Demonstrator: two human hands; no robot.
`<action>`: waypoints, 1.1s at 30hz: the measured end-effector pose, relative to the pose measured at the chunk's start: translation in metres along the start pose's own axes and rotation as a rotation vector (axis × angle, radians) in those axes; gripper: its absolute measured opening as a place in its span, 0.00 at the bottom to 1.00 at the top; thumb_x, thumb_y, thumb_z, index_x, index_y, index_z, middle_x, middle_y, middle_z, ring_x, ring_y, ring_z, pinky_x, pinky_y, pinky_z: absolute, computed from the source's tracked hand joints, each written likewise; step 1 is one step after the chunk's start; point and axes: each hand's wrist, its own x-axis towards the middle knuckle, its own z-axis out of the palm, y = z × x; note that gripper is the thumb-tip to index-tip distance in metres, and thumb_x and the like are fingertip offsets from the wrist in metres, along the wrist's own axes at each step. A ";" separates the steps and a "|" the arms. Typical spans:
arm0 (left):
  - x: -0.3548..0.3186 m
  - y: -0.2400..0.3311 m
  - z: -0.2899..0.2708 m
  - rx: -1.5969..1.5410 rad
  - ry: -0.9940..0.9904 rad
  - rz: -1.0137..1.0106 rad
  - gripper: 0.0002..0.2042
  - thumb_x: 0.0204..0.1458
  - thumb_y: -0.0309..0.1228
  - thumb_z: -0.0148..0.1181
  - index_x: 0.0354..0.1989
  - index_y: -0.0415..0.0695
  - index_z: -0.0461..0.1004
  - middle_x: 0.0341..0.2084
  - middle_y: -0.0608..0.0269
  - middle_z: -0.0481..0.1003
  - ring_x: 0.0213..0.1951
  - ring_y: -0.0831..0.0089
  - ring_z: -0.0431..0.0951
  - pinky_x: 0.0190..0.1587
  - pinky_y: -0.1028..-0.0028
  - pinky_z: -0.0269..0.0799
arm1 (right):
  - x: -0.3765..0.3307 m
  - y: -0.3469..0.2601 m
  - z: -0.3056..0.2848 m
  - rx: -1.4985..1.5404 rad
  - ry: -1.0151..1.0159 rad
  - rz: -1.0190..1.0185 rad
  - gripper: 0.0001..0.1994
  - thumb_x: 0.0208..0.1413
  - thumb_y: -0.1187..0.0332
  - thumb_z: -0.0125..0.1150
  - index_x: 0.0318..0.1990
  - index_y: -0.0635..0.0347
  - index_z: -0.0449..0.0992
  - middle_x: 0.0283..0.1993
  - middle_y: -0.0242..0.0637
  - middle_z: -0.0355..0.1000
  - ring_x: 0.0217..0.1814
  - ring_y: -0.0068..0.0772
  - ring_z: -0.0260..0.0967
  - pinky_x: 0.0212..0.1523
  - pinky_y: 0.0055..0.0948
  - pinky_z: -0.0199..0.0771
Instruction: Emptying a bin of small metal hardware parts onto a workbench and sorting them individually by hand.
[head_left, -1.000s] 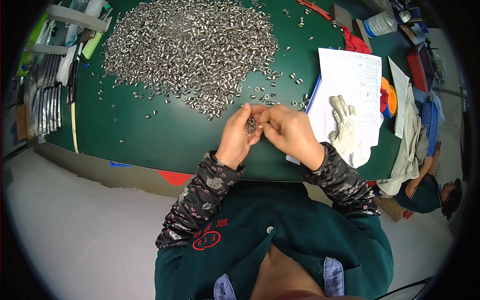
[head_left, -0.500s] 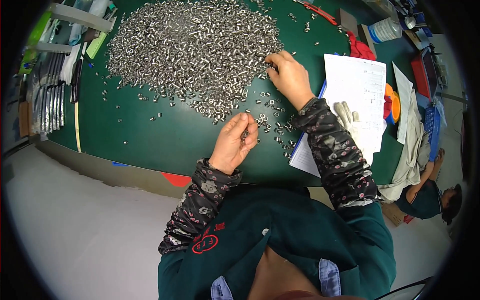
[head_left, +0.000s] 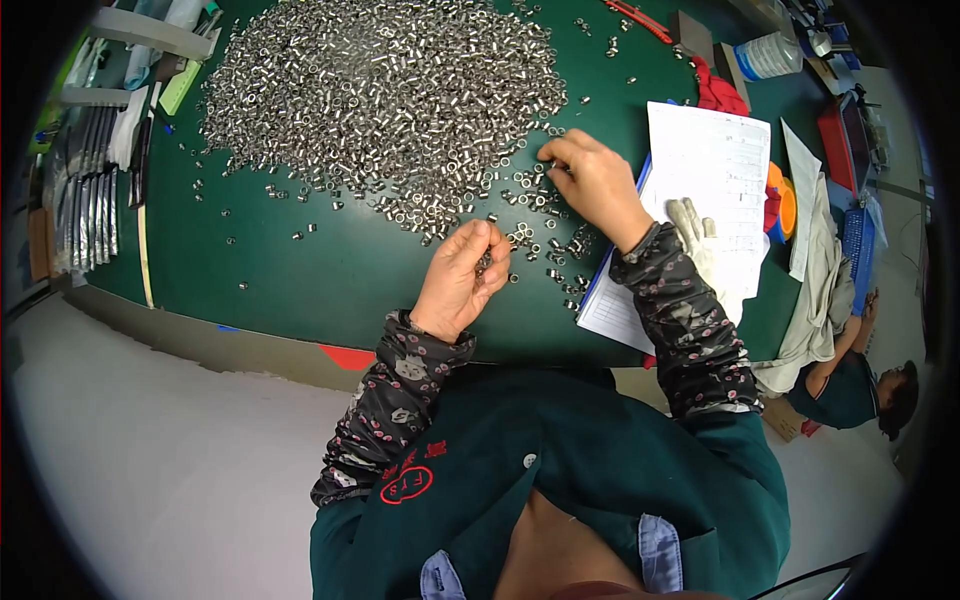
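Observation:
A large heap of small shiny metal rings (head_left: 370,90) covers the far middle of the green table. My left hand (head_left: 463,272) is closed near the heap's front edge, with several metal rings showing in the curl of its fingers. One more ring sits close to its fingertips. Over at the heap's right edge is my right hand (head_left: 600,190), palm down, its fingers bent and its thumb apart from them. Loose rings (head_left: 535,195) lie under and beside those fingertips. Another scatter of rings (head_left: 570,265) is between my hands, nearer to me.
Printed sheets on a blue clipboard (head_left: 715,190) lie at the right, a pale glove (head_left: 692,235) on them. Beyond are a red cloth (head_left: 718,92), an orange tape roll (head_left: 788,212) and a clear tub (head_left: 768,58). Bagged parts (head_left: 90,205) line the left edge. Another person (head_left: 850,385) is at far right.
My right hand has drawn back from the heap, toward me and slightly right, and more rings now lie spread by its fingers. My left hand has barely moved.

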 end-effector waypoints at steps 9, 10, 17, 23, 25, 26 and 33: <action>-0.001 0.002 0.002 0.015 0.034 -0.006 0.10 0.55 0.34 0.41 0.26 0.42 0.62 0.20 0.66 0.62 0.18 0.83 0.58 0.15 0.86 0.52 | 0.003 -0.005 -0.001 0.029 -0.029 0.057 0.07 0.37 0.73 0.57 0.28 0.56 0.70 0.25 0.34 0.65 0.27 0.35 0.66 0.27 0.31 0.65; -0.001 0.003 0.002 0.036 0.045 -0.004 0.10 0.55 0.34 0.41 0.26 0.43 0.62 0.20 0.66 0.62 0.18 0.83 0.58 0.16 0.86 0.53 | 0.001 -0.005 -0.003 0.080 -0.048 0.103 0.06 0.38 0.74 0.57 0.28 0.57 0.70 0.25 0.33 0.66 0.26 0.34 0.67 0.27 0.30 0.66; 0.011 0.004 0.012 0.256 0.119 0.012 0.10 0.54 0.36 0.43 0.32 0.42 0.65 0.21 0.68 0.65 0.18 0.85 0.60 0.16 0.86 0.53 | -0.012 -0.021 -0.013 0.515 -0.102 0.215 0.07 0.38 0.76 0.57 0.28 0.63 0.70 0.22 0.36 0.67 0.18 0.27 0.63 0.20 0.23 0.63; 0.020 -0.001 0.022 0.422 0.062 0.045 0.09 0.53 0.35 0.46 0.32 0.42 0.67 0.19 0.70 0.67 0.16 0.88 0.60 0.15 0.89 0.52 | -0.026 -0.050 -0.021 0.408 -0.064 0.084 0.06 0.38 0.76 0.57 0.27 0.62 0.69 0.20 0.35 0.65 0.18 0.31 0.63 0.19 0.26 0.62; 0.019 -0.001 0.025 0.409 0.081 0.041 0.08 0.52 0.35 0.47 0.29 0.42 0.67 0.16 0.71 0.66 0.15 0.88 0.60 0.14 0.89 0.51 | -0.027 -0.044 -0.021 0.432 -0.095 0.134 0.06 0.38 0.76 0.57 0.28 0.62 0.69 0.18 0.31 0.62 0.16 0.25 0.59 0.18 0.23 0.59; 0.018 -0.001 0.024 0.395 0.076 0.016 0.09 0.52 0.34 0.47 0.28 0.42 0.67 0.16 0.71 0.65 0.15 0.88 0.60 0.14 0.89 0.51 | -0.028 -0.041 -0.021 0.580 -0.160 0.190 0.06 0.39 0.76 0.57 0.29 0.62 0.70 0.17 0.29 0.60 0.16 0.21 0.57 0.18 0.21 0.58; 0.013 -0.004 0.019 0.356 0.022 0.000 0.11 0.54 0.35 0.44 0.28 0.40 0.66 0.17 0.68 0.65 0.14 0.86 0.58 0.13 0.88 0.50 | -0.035 -0.030 -0.016 0.981 -0.364 0.291 0.06 0.44 0.76 0.56 0.31 0.62 0.68 0.21 0.21 0.58 0.22 0.09 0.53 0.22 0.11 0.55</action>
